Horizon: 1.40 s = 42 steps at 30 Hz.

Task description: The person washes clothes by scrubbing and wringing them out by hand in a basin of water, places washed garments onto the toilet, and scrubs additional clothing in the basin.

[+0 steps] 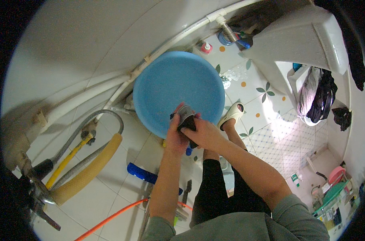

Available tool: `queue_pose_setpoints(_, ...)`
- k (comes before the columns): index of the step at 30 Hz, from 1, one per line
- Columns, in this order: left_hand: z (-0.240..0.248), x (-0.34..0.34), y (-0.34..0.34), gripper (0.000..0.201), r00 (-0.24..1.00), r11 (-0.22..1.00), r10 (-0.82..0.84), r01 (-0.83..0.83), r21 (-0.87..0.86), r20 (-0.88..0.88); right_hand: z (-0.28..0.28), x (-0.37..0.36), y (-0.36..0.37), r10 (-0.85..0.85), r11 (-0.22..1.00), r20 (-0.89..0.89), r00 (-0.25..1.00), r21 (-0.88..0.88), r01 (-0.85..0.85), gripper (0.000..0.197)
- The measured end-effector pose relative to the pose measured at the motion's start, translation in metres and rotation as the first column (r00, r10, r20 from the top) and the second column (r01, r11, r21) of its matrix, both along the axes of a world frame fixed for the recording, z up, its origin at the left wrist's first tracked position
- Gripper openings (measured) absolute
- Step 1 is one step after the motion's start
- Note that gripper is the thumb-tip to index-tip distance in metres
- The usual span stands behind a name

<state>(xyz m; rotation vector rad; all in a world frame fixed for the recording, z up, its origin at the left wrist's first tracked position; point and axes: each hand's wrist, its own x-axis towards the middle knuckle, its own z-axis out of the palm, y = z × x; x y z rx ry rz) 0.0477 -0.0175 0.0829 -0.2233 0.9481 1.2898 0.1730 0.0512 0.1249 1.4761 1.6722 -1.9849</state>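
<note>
Over the near rim of a large round light-blue basin (178, 76), I hold a dark grey and black sock (186, 115) in both hands. My left hand (176, 134) is closed round its left side. From the right, my right hand (205, 132) grips the same cloth, with fingers bent over it. Part of the sock is hidden behind the fingers, and a dark end hangs below my hands. The basin's blue inside shows beyond the sock.
White pipes (174, 40) run along the wall behind the basin. Left are a tap (40, 193) and hoses (90, 172). A blue brush head (141, 173) and an orange pole (110, 219) lie near my left arm. Dark clothes (321, 94) hang at right; a pink-capped bottle (206, 48) stands behind.
</note>
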Motion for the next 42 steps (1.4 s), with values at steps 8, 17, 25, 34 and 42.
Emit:
queue_pose_setpoints(8,0.021,0.018,0.022,0.051,0.973,0.983,0.11,-0.137,-0.124,-0.202,-0.019,0.016,-0.027,-0.292,0.936,-0.198,0.936,0.142,0.322,0.057)
queue_pose_setpoints(17,0.022,-0.036,0.029,0.067,0.818,0.966,-0.226,0.259,-0.013,-0.528,0.012,0.021,0.026,-0.027,0.982,-0.107,0.994,-0.191,0.006,0.038)
queue_pose_setpoints(25,0.086,-0.018,0.052,0.073,0.073,0.387,-0.605,0.897,-0.213,-0.793,0.023,0.036,0.071,0.188,0.917,-0.264,0.946,-0.299,-0.265,0.039)
queue_pose_setpoints(34,0.048,-0.008,0.024,0.035,0.276,0.681,-0.617,0.656,-0.325,-0.737,0.025,0.025,0.069,-0.181,0.938,-0.14,0.973,-0.323,0.128,0.063)
queue_pose_setpoints(42,0.091,-0.01,0.032,0.02,0.825,0.833,-0.535,0.478,-0.28,-0.182,0.044,0.046,0.054,0.345,0.222,0.059,0.937,0.965,-0.142,0.069)
